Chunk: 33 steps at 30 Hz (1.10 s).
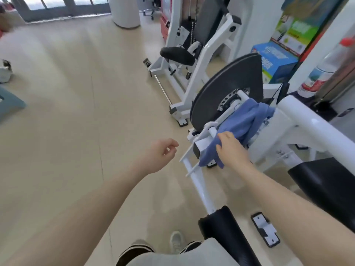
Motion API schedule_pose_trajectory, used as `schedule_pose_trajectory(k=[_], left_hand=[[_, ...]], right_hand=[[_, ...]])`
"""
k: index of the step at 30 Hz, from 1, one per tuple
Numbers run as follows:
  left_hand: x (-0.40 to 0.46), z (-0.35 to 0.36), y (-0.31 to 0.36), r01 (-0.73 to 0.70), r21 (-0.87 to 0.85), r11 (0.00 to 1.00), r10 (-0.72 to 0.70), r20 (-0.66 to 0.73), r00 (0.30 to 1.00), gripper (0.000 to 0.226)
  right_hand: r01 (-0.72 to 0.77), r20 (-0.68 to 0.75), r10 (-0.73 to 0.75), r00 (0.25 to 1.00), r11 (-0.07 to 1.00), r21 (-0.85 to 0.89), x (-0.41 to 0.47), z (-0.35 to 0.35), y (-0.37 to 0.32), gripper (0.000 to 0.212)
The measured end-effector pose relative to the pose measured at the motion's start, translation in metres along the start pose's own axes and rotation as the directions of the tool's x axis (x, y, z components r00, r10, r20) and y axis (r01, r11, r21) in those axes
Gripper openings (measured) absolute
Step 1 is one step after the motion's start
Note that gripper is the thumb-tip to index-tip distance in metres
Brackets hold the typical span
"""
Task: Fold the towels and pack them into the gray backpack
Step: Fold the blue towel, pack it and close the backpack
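A blue towel hangs draped over a white bar of a gym machine, just in front of its big black disc. My right hand grips the towel's lower left part, fingers closed on the cloth. My left hand hovers to the left of the machine with fingers loosely curled and nothing in it. No gray backpack shows in the head view.
A second white gym machine with a black seat stands farther back. Colourful boxes and a spray bottle sit at the right. Black pads lie near my legs. Beige floor spreads to the left.
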State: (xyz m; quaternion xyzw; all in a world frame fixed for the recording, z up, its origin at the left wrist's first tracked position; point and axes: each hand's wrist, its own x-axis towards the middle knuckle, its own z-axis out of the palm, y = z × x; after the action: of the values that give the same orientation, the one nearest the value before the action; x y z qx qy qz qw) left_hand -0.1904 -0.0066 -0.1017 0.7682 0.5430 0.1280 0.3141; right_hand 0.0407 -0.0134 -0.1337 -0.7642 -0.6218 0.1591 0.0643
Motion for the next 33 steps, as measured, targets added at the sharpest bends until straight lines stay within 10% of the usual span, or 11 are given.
schedule_pose_trajectory(k=[14,21,27,33], left_hand=[[0.166,-0.039,-0.058,-0.290,0.048,0.956,0.250,0.387,0.887,0.023],[0.205,-0.041,-0.044,-0.431,-0.052,0.901,0.399,0.493,0.773,0.023],[0.193,-0.020,0.022,-0.589,-0.207,0.782,0.586,0.565,0.581,0.023],[0.121,0.007,0.089,-0.685,-0.366,0.630,0.745,0.535,0.399,0.017]], right_hand=[[-0.487,-0.061,0.484,0.873,0.872,-0.056,0.098,0.046,-0.003,0.035],[-0.488,-0.198,0.579,0.791,0.791,0.369,0.071,0.030,-0.023,0.029],[-0.081,-0.293,0.819,0.494,0.379,0.922,-0.027,-0.034,-0.042,0.010],[0.318,-0.307,0.915,0.261,0.219,0.923,-0.140,-0.069,-0.060,0.011]])
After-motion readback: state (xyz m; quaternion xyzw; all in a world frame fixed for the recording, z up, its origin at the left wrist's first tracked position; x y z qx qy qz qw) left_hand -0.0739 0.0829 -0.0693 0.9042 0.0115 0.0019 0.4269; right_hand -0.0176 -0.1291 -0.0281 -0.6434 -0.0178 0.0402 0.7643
